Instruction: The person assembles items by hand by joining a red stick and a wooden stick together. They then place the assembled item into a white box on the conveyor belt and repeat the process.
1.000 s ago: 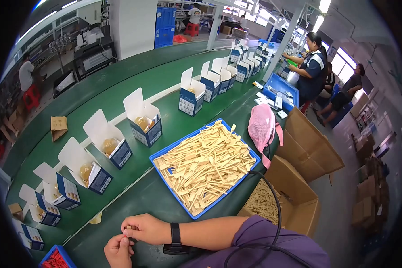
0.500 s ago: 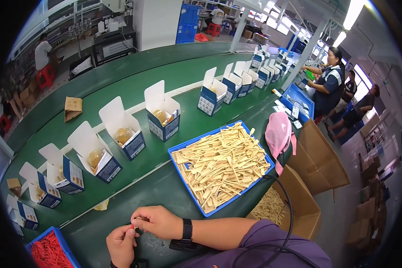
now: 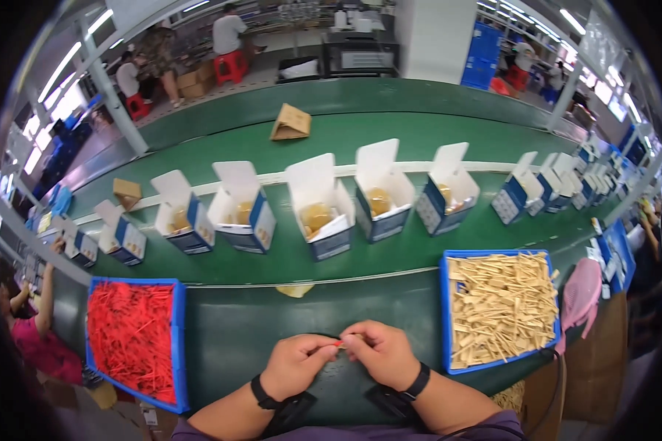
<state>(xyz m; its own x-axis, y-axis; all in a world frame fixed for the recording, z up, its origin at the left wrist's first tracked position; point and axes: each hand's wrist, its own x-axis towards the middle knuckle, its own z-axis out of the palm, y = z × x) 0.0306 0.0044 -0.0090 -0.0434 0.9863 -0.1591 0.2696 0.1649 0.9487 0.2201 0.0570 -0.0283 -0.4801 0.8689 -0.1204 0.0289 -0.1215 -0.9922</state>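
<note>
My left hand (image 3: 298,365) and my right hand (image 3: 385,355) meet over the dark green table edge, fingertips almost touching. Between them shows a small red piece (image 3: 339,344), pinched by the left thumb and finger. The right fingers are closed too, but what they hold is hidden. To the left, a blue tray (image 3: 179,345) is heaped with thin red plastic pieces (image 3: 131,331). At the right, a second blue tray (image 3: 446,316) holds many small flat wooden sticks (image 3: 502,309).
Beyond my hands, a green conveyor (image 3: 272,268) carries a row of open blue-and-white boxes (image 3: 332,245) with amber-coloured contents. A folded brown cardboard piece (image 3: 291,122) sits farther back. A pink mesh bag (image 3: 581,298) lies past the right tray; a co-worker (image 3: 40,331) is at the far left.
My view has swung left, bringing the whole red-piece tray into sight and shifting the wooden-stick tray rightward. Both hands stay together, fingers closed, with the red piece still between them.
</note>
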